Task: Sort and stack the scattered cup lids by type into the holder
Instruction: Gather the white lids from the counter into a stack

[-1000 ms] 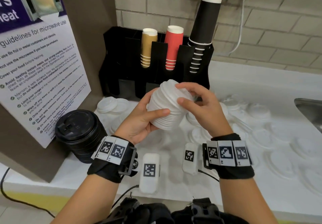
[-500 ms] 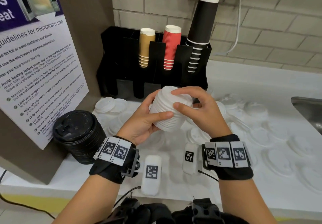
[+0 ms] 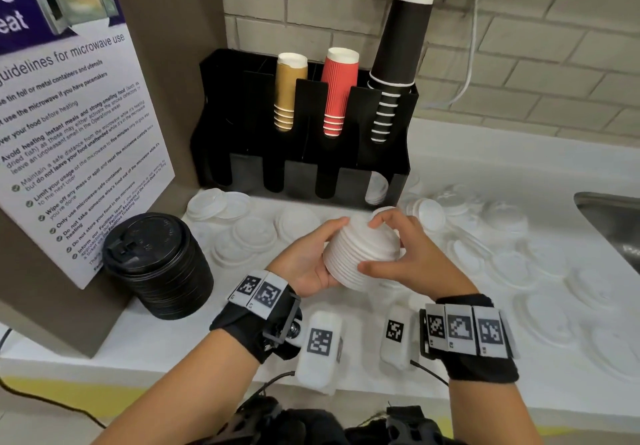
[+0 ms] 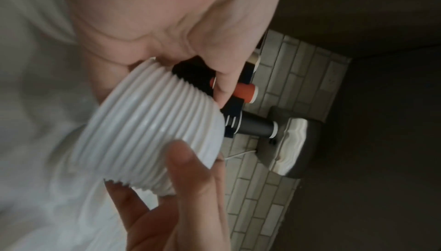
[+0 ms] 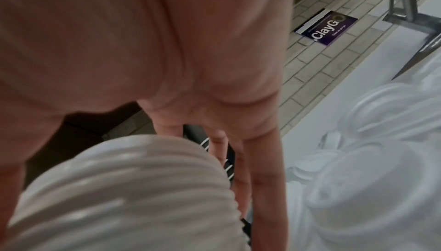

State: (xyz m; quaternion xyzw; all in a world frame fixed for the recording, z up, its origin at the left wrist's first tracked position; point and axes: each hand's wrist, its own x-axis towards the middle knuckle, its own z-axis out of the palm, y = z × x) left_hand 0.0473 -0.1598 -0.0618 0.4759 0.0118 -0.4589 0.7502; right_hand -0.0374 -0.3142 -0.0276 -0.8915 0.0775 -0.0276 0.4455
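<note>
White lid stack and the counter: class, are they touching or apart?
Apart. The head view shows the white lid stack gripped between the left hand and right hand, tilted and lifted above the counter.

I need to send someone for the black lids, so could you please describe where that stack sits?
Find the microwave guidelines poster on the left. At its foot, on the white counter, stands the stack of black lids, left of the black cup holder. It is the only dark pile; every lid around it is white or clear.

We have lowered the ribbed stack of white plastic lids (top now tipped away) toward the counter, right-hand fingers atop it.
</note>
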